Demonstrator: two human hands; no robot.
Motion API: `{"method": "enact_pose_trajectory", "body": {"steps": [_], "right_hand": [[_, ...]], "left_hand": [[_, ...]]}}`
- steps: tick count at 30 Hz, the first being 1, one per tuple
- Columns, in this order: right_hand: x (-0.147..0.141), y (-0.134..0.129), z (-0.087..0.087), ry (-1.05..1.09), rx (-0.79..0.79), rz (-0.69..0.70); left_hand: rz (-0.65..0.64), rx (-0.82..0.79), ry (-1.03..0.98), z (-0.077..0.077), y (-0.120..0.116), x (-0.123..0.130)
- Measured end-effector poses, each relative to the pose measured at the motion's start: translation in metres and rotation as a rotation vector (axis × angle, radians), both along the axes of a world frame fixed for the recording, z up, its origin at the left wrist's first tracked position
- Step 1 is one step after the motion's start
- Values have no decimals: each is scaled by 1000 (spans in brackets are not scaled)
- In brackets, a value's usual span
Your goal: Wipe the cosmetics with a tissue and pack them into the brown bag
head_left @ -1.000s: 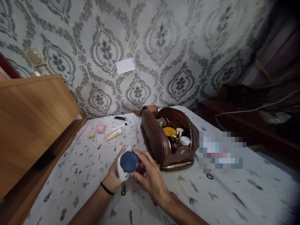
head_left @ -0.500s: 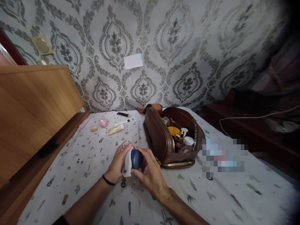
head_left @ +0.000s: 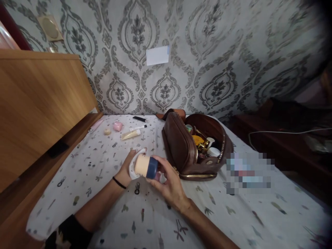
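Note:
A small jar with a cream-coloured body and a dark blue lid lies sideways between my hands. My right hand grips it by the lid end, and something pinkish shows under those fingers. White cloth or tissue wraps the jar's other end, and my left hand is closed around it. Just right of my hands stands an open brown leather bag holding a white-lidded jar, a yellow round item, gold-coloured pieces and other small containers.
A cream tube, a white brush, a black slim item, a pink item and a small beige piece lie behind my hands. Wooden furniture stands left; a blurred patch lies right.
The cream body of the jar now shows, where mostly its dark blue lid was visible. My hands have shifted slightly apart, and the view has tilted a little.

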State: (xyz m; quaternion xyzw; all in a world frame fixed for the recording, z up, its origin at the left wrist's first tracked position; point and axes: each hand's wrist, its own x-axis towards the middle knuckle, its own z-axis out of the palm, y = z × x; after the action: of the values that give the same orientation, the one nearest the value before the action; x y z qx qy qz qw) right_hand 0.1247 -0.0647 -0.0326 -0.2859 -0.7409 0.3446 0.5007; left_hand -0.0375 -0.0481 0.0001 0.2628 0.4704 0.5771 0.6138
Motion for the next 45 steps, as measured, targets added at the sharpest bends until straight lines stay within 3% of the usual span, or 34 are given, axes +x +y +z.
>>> {"method": "enact_pose_trajectory", "body": {"steps": [7, 11, 15, 20, 25, 32, 39, 45], "right_hand": [[-4, -3, 3, 119, -304, 21], [-3, -3, 12, 226, -426, 59], [-2, -2, 16, 199, -428, -7], [-2, -1, 10, 151, -412, -100], [-1, -1, 9, 151, -391, -70], [2, -5, 22, 203, -346, 46], [1, -3, 13, 97, -276, -83], [-3, -3, 6, 54, -92, -161]], "left_hand": [[0, 146, 104, 3, -4, 8], [-7, 360, 409, 10, -17, 12], [-96, 552, 724, 9, -29, 12], [-127, 546, 856, 4, -28, 10], [-137, 603, 869, 1, -27, 9], [-133, 630, 745, -1, -25, 11], [-152, 568, 652, -4, -18, 10], [-151, 530, 555, 4, -21, 14]]}}
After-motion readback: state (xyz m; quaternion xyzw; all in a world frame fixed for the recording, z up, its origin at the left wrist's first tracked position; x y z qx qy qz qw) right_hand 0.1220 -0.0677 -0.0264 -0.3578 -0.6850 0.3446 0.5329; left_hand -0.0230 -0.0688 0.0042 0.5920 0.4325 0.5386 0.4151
